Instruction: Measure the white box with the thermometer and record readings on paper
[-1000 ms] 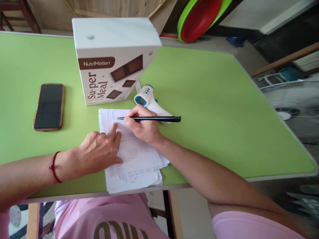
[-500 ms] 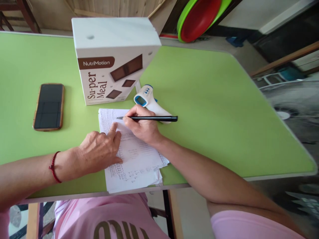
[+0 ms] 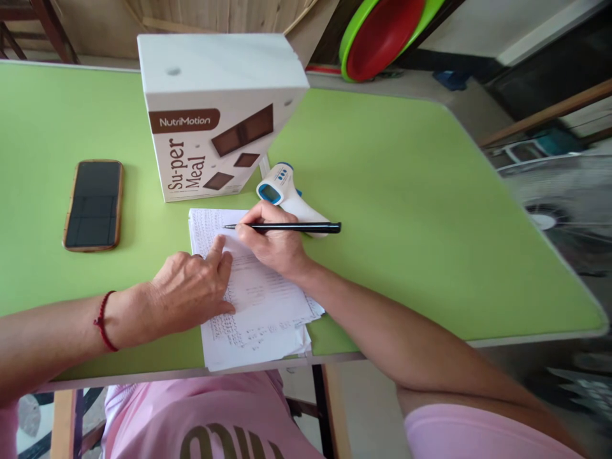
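Note:
A black pen (image 3: 301, 227) is pinched in my right hand (image 3: 275, 245), its tip at the upper part of a stack of white paper sheets (image 3: 268, 296). Handwritten rows cover the left side of the top sheet, and fainter lines run across its middle. My left hand (image 3: 194, 287) rests on the sheets' left edge, fingers outstretched, the index fingertip just below the pen tip. Directly beyond my right hand lies a white and blue handheld thermometer (image 3: 282, 188), its handle partly hidden behind that hand and the pen.
A white NutriMotion box (image 3: 224, 121) stands upright past the papers. To the left lies a phone (image 3: 94, 204) in a brown case. All rest on a green table (image 3: 406, 223). Beyond the far edge are green and red basins (image 3: 385, 38); a fan (image 3: 545, 220) stands at the right.

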Demonstrator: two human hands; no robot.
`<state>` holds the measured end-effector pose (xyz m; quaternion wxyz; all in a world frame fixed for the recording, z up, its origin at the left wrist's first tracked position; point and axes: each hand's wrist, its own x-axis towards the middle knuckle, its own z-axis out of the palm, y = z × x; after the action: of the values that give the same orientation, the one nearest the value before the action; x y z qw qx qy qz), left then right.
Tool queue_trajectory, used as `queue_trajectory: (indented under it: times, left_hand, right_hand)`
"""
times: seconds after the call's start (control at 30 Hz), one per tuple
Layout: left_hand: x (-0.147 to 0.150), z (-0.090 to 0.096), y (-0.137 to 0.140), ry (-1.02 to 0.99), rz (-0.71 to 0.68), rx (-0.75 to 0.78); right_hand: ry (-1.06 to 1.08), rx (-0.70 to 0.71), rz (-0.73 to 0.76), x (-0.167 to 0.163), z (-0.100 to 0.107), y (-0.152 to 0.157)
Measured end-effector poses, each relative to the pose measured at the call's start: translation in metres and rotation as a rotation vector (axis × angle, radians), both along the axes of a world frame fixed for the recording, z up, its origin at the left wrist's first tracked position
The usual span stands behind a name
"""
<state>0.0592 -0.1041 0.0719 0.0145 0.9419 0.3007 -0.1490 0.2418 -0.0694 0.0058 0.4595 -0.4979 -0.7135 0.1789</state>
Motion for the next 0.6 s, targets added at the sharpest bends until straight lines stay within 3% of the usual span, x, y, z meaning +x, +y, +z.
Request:
queue_trajectory:
  times: [0.3,0.5,0.6]
  left_hand:
    - [-0.001,0.003,0.000,0.030,0.000,-0.016]
    - [-0.002,-0.003,0.005,0.000,-0.015,-0.010]
    - [-0.010,-0.001,0.017,-0.184,0.022,0.033]
  right_hand:
    - [0.015,0.032,-0.034,0.001,0.001,-0.002]
    - [-0.051,0.303,-0.020,0.008,0.005,-0.002]
    - [-0.220,0.471,0.002,0.017,0.006,0.003]
